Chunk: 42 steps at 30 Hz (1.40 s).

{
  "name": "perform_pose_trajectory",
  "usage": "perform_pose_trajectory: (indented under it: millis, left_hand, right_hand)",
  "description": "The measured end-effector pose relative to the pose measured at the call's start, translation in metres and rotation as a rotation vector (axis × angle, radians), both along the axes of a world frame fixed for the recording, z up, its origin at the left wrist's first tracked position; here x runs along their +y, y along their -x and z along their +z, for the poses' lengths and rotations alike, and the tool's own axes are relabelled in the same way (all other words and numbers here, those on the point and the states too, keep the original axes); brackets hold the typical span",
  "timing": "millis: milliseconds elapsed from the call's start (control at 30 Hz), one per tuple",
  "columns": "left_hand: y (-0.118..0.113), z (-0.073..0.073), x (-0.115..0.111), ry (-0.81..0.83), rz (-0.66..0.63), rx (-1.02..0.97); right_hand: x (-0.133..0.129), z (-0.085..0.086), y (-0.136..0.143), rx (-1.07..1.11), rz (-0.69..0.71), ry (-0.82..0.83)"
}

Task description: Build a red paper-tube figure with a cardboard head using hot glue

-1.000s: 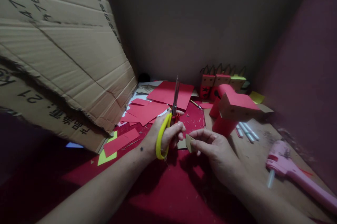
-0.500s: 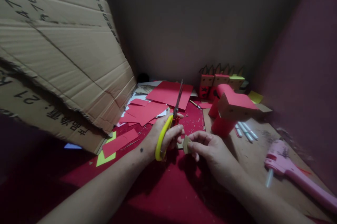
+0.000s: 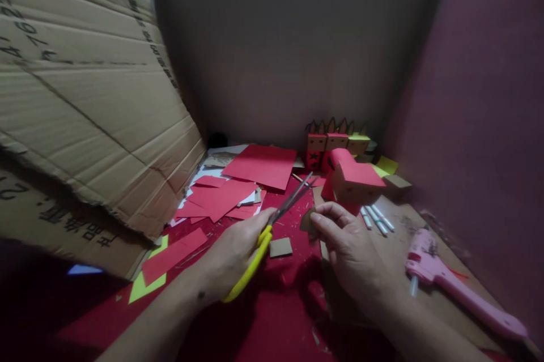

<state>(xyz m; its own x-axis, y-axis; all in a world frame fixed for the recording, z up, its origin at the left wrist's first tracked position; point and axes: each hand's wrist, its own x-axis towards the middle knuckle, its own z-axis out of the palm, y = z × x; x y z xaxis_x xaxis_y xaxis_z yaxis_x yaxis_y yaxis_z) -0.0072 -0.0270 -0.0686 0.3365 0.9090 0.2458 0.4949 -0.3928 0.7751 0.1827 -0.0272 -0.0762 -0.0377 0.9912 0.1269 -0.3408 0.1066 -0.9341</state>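
My left hand (image 3: 240,248) is closed around the yellow handles of a pair of scissors (image 3: 250,271). The blades point up and to the right, a little apart at the tips. A small piece of brown cardboard (image 3: 307,220) is pinched between the thumb and fingers of my right hand (image 3: 346,243), just below and right of the blades. Between my hands, a small cardboard square (image 3: 281,247) lies flat on the red surface (image 3: 280,316). Beyond my right hand stands a red paper figure with a cardboard box-shaped front (image 3: 355,178).
A large cardboard sheet (image 3: 102,90) leans at the left. Red paper sheets (image 3: 259,166) lie at the back, with a red strip (image 3: 174,254) nearer. Smaller box figures (image 3: 338,141) stand behind. At right, a pink glue gun (image 3: 459,282) and glue sticks (image 3: 377,219) lie on a cardboard board.
The scissors have tilted from nearly upright toward the right, and my hands have moved apart. The cardboard square between them now shows fully. The whole view has shifted slightly.
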Motion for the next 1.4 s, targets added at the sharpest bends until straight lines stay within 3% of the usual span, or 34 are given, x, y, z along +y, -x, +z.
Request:
perform_pose_trajectory:
  millis: [100,233,533,967,1400]
  left_hand:
    - [-0.004,0.005,-0.006,-0.036,-0.089,0.272]
    - [-0.010,0.008,-0.010,-0.038,-0.064,0.403]
    - [-0.013,0.002,-0.011,-0.059,-0.045,0.445]
    - [-0.013,0.005,-0.012,-0.018,-0.045,0.545]
    - [-0.010,0.002,-0.009,-0.055,-0.077,0.659]
  right_hand:
    - [0.005,-0.002,-0.004,0.053,-0.041,-0.042]
    - [0.010,-0.002,-0.005,0.128,-0.048,-0.085]
    - [0.010,-0.001,-0.005,0.141,-0.007,-0.065]
    - [0.011,-0.006,-0.003,0.223,0.036,-0.036]
    - [0.010,-0.003,-0.001,0.226,0.019,0.000]
